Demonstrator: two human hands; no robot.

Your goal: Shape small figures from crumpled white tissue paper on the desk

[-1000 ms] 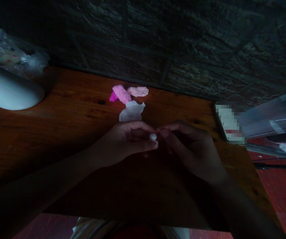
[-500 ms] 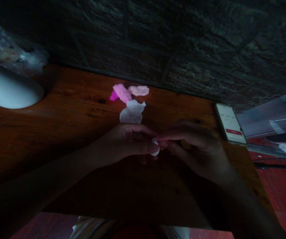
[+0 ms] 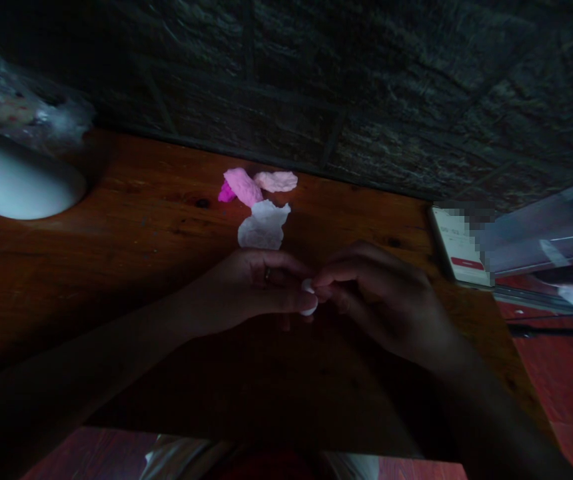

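A small lump of white modelling clay (image 3: pixel 309 305) is pinched between the thumb and fingers of my left hand (image 3: pixel 261 287), which has a ring on one finger. The fingertips of my right hand (image 3: pixel 371 293) are pressed together at the right edge of that lump; what exactly lies between them is partly hidden. Just beyond my left hand lies a flat, ragged-edged white piece (image 3: pixel 264 225). Behind it sit a light pink clay lump (image 3: pixel 243 187), a pale pink lump (image 3: pixel 277 181) and a bright magenta bit (image 3: pixel 226 193).
A white rounded vessel (image 3: pixel 21 177) stands at the left on the wooden table (image 3: pixel 156 200), with a crumpled clear plastic bag (image 3: pixel 31 107) behind it. At the right edge lies a phone (image 3: pixel 459 250). A dark stone wall (image 3: pixel 286 87) rises along the back.
Both hands stay at nearly the same spot over the table. My right fingers have shifted slightly against the clay, and the view has moved a little.
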